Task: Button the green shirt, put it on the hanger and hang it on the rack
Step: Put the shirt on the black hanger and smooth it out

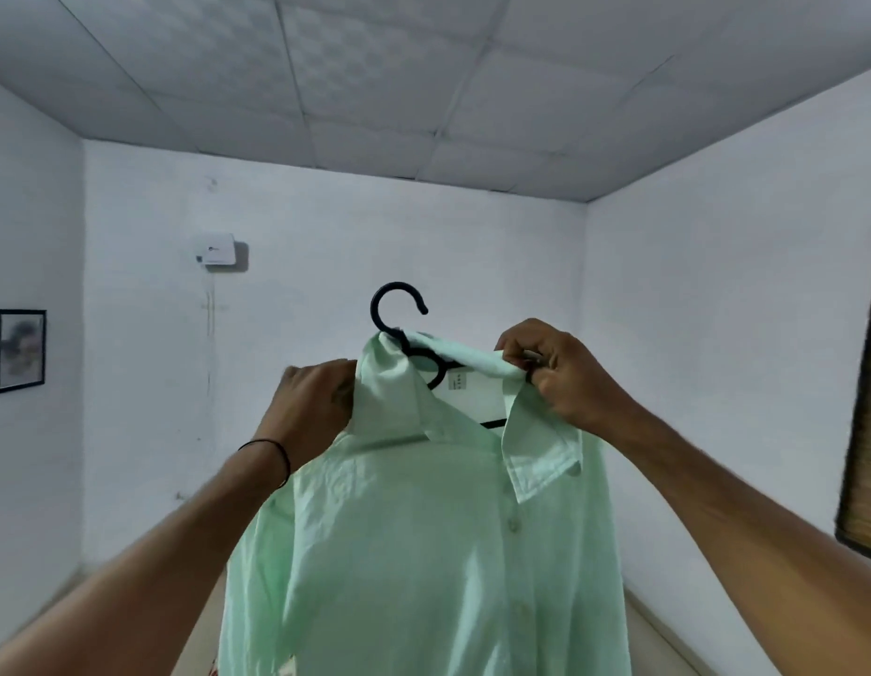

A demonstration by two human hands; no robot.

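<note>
Between your 2 raised hands hangs the green shirt point(423, 553), w/ the black hanger point(399, 309) hook poking up above its collar. Left hand point(311, 407) grips the shirt's shoulder edge — right hand point(560, 373) pinches the collar fabric shut.

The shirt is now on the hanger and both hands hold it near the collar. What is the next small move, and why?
Probably straighten the collar first. The right hand pinches the bunched collar band of the green shirt, and the left hand grips the other shoulder. The hanger hook is free above the fabric, but no rack is in view, so settling the shirt before turning to find the rack seems sensible.
</note>
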